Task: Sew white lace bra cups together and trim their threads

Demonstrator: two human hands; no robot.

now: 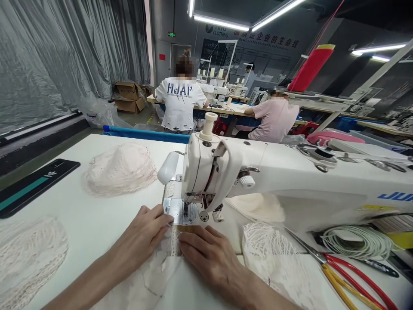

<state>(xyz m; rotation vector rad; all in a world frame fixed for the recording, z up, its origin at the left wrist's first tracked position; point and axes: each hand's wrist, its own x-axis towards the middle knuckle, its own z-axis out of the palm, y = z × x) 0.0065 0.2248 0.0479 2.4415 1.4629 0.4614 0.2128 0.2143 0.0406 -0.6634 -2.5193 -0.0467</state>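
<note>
A white sewing machine (258,163) reaches in from the right, its presser foot (186,209) over a metal plate. Just in front of the plate, sheer fabric with a lace strip (174,243) lies on the white table. My left hand (150,228) pinches the fabric's edge at the plate's front left corner, thumb and fingers pressed together. My right hand (209,254) rests palm down on the strip's right side, fingers extended and pointing left. The fabric trails toward me between my forearms.
Lace piles lie at the left (119,170), at the near left (29,262) and right of my right hand (274,254). Shears (342,267) and a cord coil (358,241) are at the right. A dark ruler-like case (38,185) lies far left. People sit beyond the machine.
</note>
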